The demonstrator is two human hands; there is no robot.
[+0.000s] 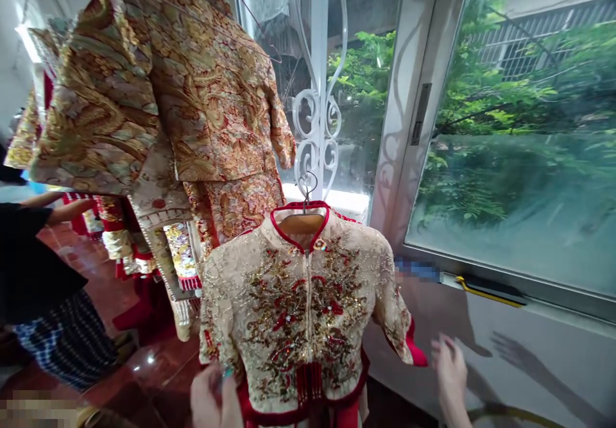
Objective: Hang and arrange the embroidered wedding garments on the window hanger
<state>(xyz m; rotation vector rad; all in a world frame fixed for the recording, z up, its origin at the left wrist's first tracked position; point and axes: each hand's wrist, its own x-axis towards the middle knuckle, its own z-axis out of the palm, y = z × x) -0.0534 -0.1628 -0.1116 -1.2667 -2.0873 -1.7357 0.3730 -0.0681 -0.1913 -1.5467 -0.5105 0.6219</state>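
Observation:
A beaded cream jacket with red trim and gold-and-red embroidery hangs on a hanger right in front of me. At its left side, just under the sleeve cuff, is my left hand; motion smears its fingers, and whether it touches the cloth is unclear. A small teal spot shows by the fingertips. My right hand is beside the red cuff of the other sleeve, slightly apart from it, fingers loosely spread and holding nothing.
Gold brocade garments hang at the upper left. Behind the jacket stand a white scrolled metal grille and windows. A yellow-and-black tool lies on the sill. Another person in dark clothes reaches toward garments at far left.

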